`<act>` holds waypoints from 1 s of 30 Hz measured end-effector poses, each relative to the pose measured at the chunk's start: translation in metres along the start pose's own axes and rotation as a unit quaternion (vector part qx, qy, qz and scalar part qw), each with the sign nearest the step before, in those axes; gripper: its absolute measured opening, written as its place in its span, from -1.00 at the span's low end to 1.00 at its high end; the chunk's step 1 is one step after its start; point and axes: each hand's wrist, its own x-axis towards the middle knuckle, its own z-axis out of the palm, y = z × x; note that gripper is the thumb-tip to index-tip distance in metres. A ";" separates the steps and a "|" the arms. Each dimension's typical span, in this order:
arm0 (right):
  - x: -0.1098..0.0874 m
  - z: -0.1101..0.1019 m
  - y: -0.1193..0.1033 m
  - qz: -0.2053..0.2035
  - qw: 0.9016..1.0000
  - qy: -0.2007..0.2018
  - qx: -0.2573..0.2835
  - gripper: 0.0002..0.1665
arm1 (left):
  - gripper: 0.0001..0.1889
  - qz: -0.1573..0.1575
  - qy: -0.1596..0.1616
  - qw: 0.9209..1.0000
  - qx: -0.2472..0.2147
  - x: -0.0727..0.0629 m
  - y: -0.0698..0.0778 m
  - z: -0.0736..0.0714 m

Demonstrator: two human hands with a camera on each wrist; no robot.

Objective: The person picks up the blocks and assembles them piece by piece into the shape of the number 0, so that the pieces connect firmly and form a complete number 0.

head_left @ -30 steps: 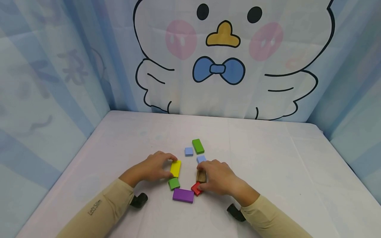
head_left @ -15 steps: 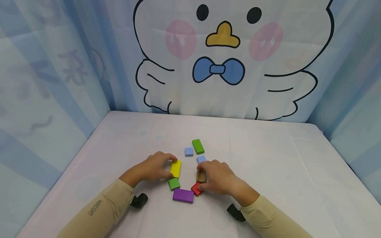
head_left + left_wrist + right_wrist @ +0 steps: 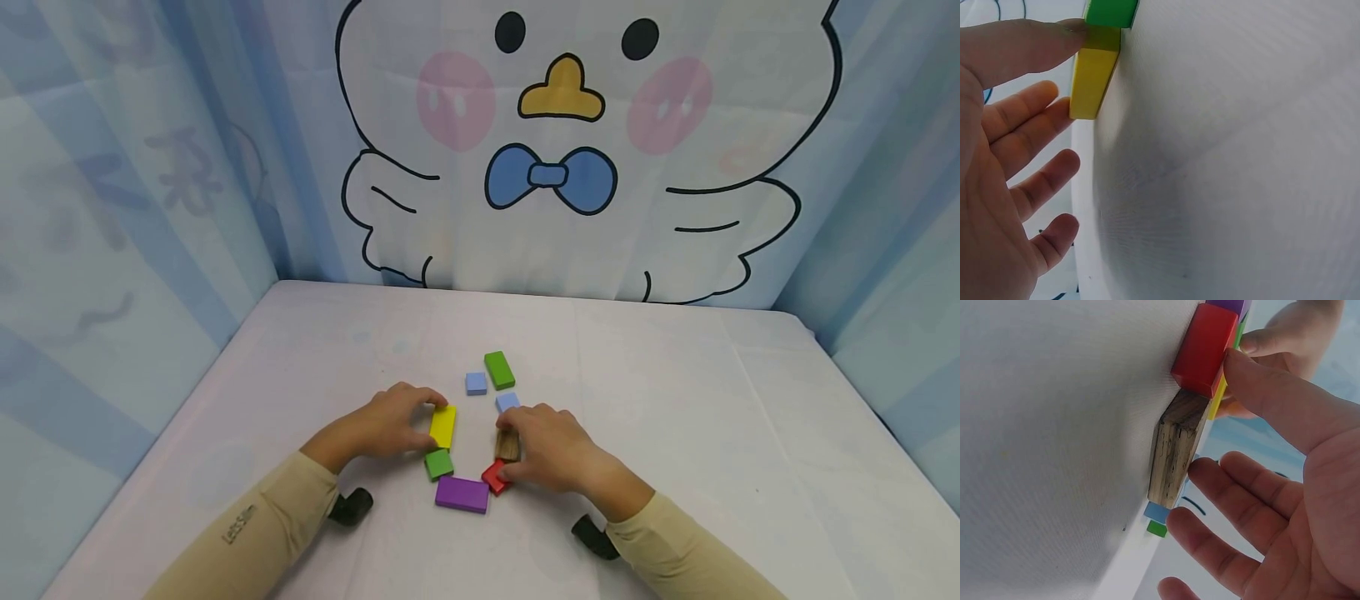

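Thumb and index finger of my left hand (image 3: 386,421) pinch the yellow block (image 3: 442,427) at its two ends, the other fingers spread apart in the left wrist view. A small green block (image 3: 438,464) meets its near end. My right hand (image 3: 551,446) spans two blocks. Its thumb touches the red block (image 3: 1205,350), and a fingertip lies at the far end of the brown wooden block (image 3: 1172,459). A purple block (image 3: 462,494) lies at the front between the two sides. One light blue block (image 3: 507,402) sits just beyond the right hand's fingers.
A second light blue block (image 3: 476,383) and a longer green block (image 3: 499,369) lie farther back on the white-covered table (image 3: 675,400). Black wrist devices (image 3: 351,506) show under both sleeves. Printed curtains (image 3: 555,250) stand behind and at the sides.
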 end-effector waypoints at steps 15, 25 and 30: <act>0.000 0.000 0.001 -0.001 1.000 0.000 0.001 -0.41 | -0.45 -0.002 0.008 1.000 0.002 0.000 0.006 -0.010; -0.001 0.000 0.001 -0.006 1.000 0.006 0.000 -0.42 | -0.45 -0.014 -0.007 1.000 0.005 0.000 0.005 -0.008; -0.001 -0.001 0.000 -0.006 1.000 0.006 0.002 -0.42 | -0.46 -0.007 -0.009 1.000 0.005 0.001 0.006 -0.008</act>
